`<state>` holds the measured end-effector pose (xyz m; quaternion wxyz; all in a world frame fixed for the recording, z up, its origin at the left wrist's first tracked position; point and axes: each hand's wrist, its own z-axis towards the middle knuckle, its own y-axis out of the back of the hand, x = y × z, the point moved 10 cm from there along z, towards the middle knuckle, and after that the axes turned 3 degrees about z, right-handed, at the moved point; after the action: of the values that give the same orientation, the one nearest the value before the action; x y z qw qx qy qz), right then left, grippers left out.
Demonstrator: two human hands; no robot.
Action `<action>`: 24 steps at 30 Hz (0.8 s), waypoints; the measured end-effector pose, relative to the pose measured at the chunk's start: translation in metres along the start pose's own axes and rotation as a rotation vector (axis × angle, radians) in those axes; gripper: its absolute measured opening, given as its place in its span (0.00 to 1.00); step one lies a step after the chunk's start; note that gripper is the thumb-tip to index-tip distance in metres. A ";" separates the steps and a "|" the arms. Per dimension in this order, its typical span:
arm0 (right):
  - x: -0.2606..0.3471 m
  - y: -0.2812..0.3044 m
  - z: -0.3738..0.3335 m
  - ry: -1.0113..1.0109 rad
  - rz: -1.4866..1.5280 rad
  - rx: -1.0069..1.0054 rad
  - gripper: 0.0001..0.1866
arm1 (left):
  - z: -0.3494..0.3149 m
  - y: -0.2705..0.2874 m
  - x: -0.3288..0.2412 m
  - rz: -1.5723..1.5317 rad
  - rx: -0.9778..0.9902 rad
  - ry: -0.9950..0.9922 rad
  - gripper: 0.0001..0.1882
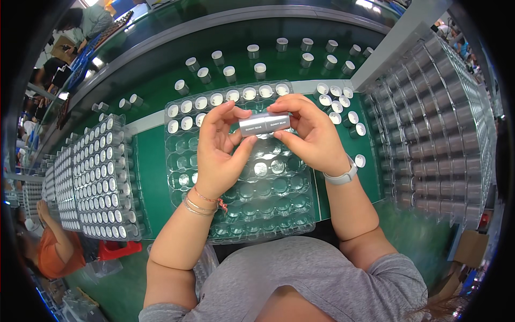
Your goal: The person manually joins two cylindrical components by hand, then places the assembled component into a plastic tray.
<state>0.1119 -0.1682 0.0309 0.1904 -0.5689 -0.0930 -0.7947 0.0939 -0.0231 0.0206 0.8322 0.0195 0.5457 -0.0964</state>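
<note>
While both forearms reach up from the lower edge, bracelets on the left wrist, pale band on the right, the hands meet over a clear pocketed tray. Left hand: grip clamped on left cylinder, thumb below, fingers above. Right hand: same grip on right cylinder. Both cylinders metallic grey, lying sideways in line, end to end, lifted clear of the pockets. Tray sits on green worktop; near pockets unfilled, far row of white-ended cylinders seated, second row partly hidden by the hands. Right of tray: loose group of white-topped cylinders. Flanking: filled tray stack on the left, taller tray stack on the right. Beyond the pale rail, standing cylinders spread along a green strip. Far left: person in orange; upper left, another person.
</note>
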 end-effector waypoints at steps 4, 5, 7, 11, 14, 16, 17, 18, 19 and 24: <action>0.000 0.001 0.000 -0.001 0.007 -0.005 0.23 | 0.000 0.000 -0.001 -0.067 -0.059 0.049 0.34; -0.001 0.002 0.000 -0.001 0.007 -0.005 0.23 | 0.001 0.001 0.000 -0.066 -0.059 0.048 0.34; -0.004 0.002 -0.001 -0.005 0.025 0.024 0.25 | 0.001 0.002 -0.001 -0.119 -0.057 0.010 0.33; -0.005 0.008 -0.001 -0.035 0.158 -0.072 0.25 | 0.000 0.010 0.003 -0.127 -0.112 0.138 0.34; -0.006 0.015 -0.002 -0.031 0.151 -0.154 0.24 | -0.001 0.022 0.010 -0.113 -0.194 0.202 0.35; -0.014 0.005 -0.002 -0.104 0.163 -0.052 0.21 | 0.000 0.025 0.010 -0.028 -0.191 0.154 0.35; -0.015 0.004 -0.002 -0.104 0.164 -0.051 0.21 | 0.000 0.023 0.009 -0.028 -0.192 0.154 0.35; -0.017 0.002 -0.002 -0.106 0.159 -0.046 0.20 | 0.000 0.022 0.005 0.041 -0.199 0.115 0.35; -0.019 0.000 -0.003 -0.109 0.153 -0.042 0.20 | -0.001 0.020 0.001 0.109 -0.206 0.078 0.35; -0.009 -0.001 0.000 -0.050 -0.040 0.008 0.19 | -0.001 0.015 -0.007 0.217 -0.168 -0.048 0.38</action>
<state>0.1137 -0.1661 0.0228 0.1744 -0.5856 -0.1121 -0.7836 0.0929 -0.0068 0.0255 0.8493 0.0064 0.5263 0.0397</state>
